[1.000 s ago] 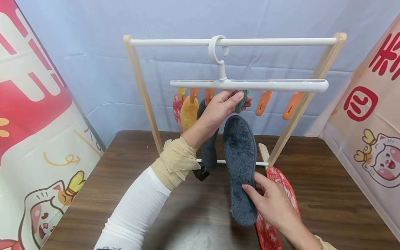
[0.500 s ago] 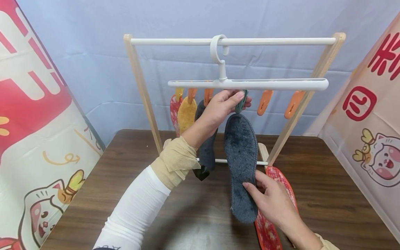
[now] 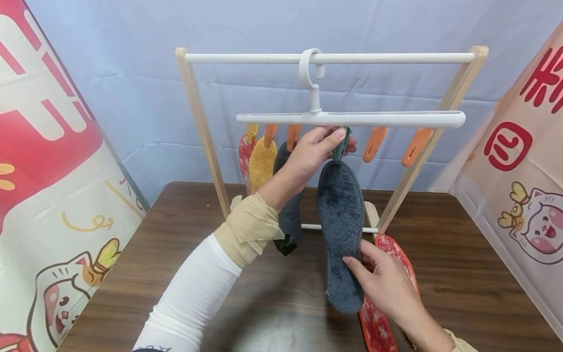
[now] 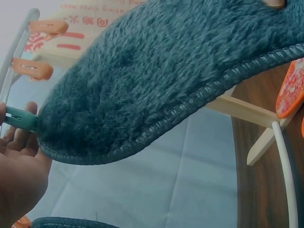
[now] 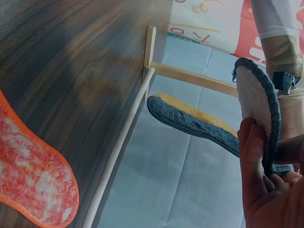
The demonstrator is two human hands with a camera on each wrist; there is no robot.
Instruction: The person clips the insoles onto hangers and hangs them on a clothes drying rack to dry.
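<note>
A fuzzy dark grey insole (image 3: 340, 210) hangs upright below the white hanger (image 3: 387, 119). My left hand (image 3: 317, 145) pinches a green clothespin (image 3: 341, 145) under the hanger bar. In the left wrist view the tip of that clothespin (image 4: 21, 118) meets the insole's rounded top end. Lower down, my right hand (image 3: 387, 278) grips the insole by its edge, thumb on the fuzzy face. The right wrist view shows the pale underside of the insole (image 5: 254, 95) against the fingers. To the left another grey insole (image 3: 290, 210) hangs from an orange clothespin, partly hidden by my left forearm.
A yellow insole (image 3: 262, 166) and a red patterned insole (image 3: 246, 159) hang farther left. Orange clothespins (image 3: 375, 144) hang on the right. Red insole material (image 3: 378, 327) lies on the table (image 3: 462, 274) under my right hand. A wooden rack (image 3: 200, 132) carries the hanger.
The grey insole has risen slightly, its top end closing the small gap to the green clothespin. Both hands keep their hold and have barely moved.
</note>
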